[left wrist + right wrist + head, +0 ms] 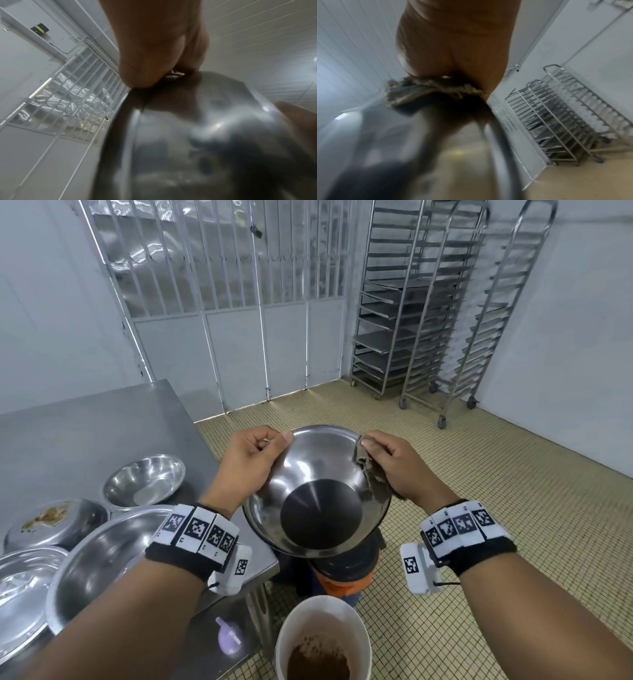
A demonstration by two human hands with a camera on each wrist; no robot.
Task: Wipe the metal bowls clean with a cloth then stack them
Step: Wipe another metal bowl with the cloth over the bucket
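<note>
I hold a shiny metal bowl [318, 494] in the air, tilted toward me, above a white bucket. My left hand [260, 457] grips its left rim, thumb inside; the left wrist view shows the bowl [197, 135] close up under the left hand [154, 54]. My right hand [394, 463] pinches a dirty brown cloth [371, 477] against the bowl's right rim. In the right wrist view the cloth [428, 92] bunches under the right hand [453, 47]. Other metal bowls sit on the steel table: a small one [144, 479], a soiled upturned one [54, 520], a large one [102, 559].
The steel table [85, 426] is at my left. A white bucket [323, 642] of brown powder stands on the tiled floor below the bowl, beside an orange-and-black container [346, 573]. Wheeled tray racks [445, 313] line the far right wall. A barred gate [222, 285] is ahead.
</note>
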